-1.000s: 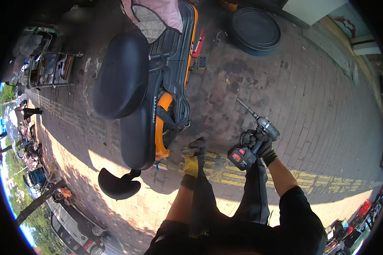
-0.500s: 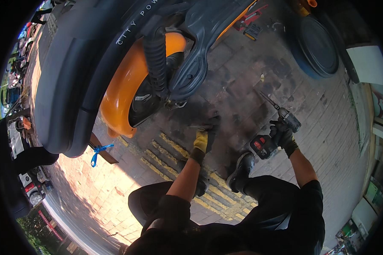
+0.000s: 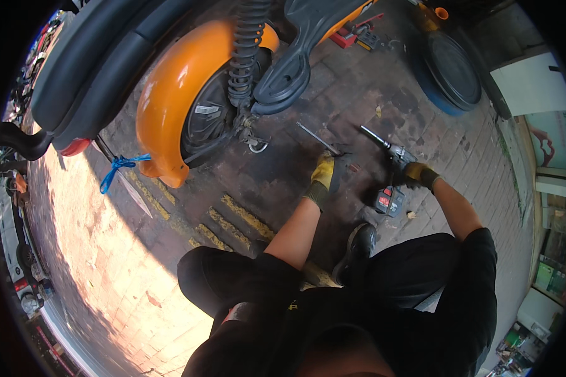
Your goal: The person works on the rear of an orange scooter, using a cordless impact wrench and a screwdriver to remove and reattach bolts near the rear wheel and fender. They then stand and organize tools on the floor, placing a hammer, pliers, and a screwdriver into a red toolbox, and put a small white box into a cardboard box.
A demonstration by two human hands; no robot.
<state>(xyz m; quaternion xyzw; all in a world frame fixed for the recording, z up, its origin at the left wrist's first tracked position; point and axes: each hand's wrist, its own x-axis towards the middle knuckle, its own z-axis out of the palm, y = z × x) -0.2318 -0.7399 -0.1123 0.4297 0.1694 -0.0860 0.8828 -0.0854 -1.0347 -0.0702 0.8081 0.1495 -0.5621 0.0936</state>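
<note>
My left hand (image 3: 324, 170), in a yellow and dark work glove, is closed around a long thin metal rod (image 3: 312, 136); its fingertips are partly hidden by the glove's back. To the right, my gloved right hand (image 3: 419, 175) grips the handle of a cordless impact wrench (image 3: 397, 153). A long shiny socket (image 3: 374, 136) points from its nose up and left, and its red and black battery (image 3: 388, 200) sits at the bottom. Ahead and left stands an electric scooter with an orange rear fender (image 3: 170, 94), a black coil shock absorber (image 3: 245, 53) and a rear wheel (image 3: 204, 122).
A blue ribbon (image 3: 121, 168) is tied near the scooter's tail. A round black-lidded bucket (image 3: 453, 72) stands at the far right. Red tool cases (image 3: 344, 38) lie on the brick paving beyond the footboard. Yellow tactile strips (image 3: 245, 215) cross the ground near my shoes (image 3: 356, 250).
My left hand has moved right and forward, and the rod now shows clearly. The impact wrench has shifted slightly left and forward. My view has turned, so the scooter sits higher.
</note>
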